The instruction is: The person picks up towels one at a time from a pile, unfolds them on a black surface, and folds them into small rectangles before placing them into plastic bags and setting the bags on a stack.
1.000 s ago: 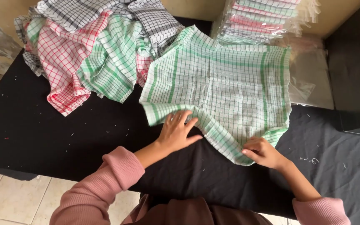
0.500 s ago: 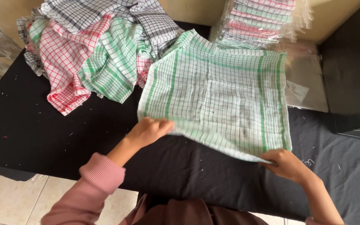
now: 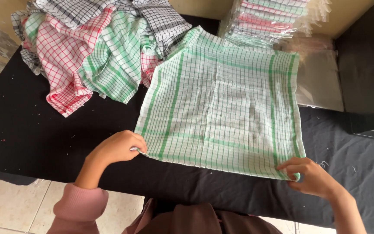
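A white cloth with green checks lies spread flat and square on the black table. My left hand pinches its near left corner. My right hand pinches its near right corner. Both hands rest at the cloth's near edge, pulling it flat. The far edge of the cloth reaches a stack of wrapped cloths.
A loose heap of checked cloths in red, green and black lies at the back left. A stack of folded cloths in clear plastic stands at the back right, with a clear plastic sheet beside it. Tiled floor shows below the table edge.
The folded cloth has been opened out into a flat square. My left hand moved left to the near left corner and my right hand moved right to the near right corner.
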